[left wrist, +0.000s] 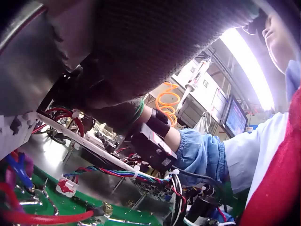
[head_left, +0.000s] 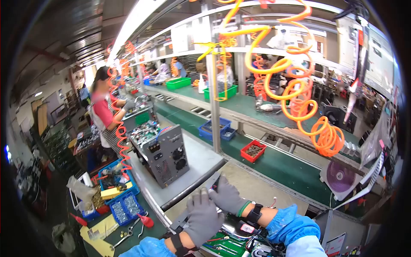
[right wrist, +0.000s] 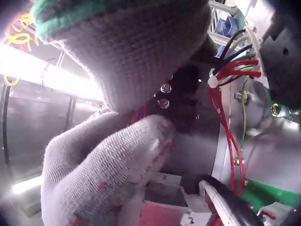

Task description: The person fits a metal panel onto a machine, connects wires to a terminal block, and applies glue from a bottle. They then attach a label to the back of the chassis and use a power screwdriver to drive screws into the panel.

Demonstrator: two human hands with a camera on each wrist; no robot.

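Observation:
Both hands wear grey gloves and reach to the far side of an open metal housing. My left hand [head_left: 203, 216] lies palm down with extended fingers over the housing's edge; its glove [left wrist: 141, 42] fills the top of the left wrist view. Close beside it, my right hand [head_left: 229, 198] has bent fingers [right wrist: 127, 150] against a dark metal panel [right wrist: 195, 155] with bolts. Whether they grip anything is hidden. Below the hands are a green board [head_left: 227, 244] and bundled wires [left wrist: 117, 173]; red wires [right wrist: 223, 122] run beside the panel.
A finished-looking grey unit [head_left: 165, 158] with two fans stands at upper left. Blue bins [head_left: 125, 207] of screws, a wrench [head_left: 124, 235] and a red-handled tool [head_left: 146, 220] lie at left. A red bin [head_left: 253, 150] sits on the green conveyor [head_left: 282, 171]; orange coiled hoses [head_left: 295, 92] hang above.

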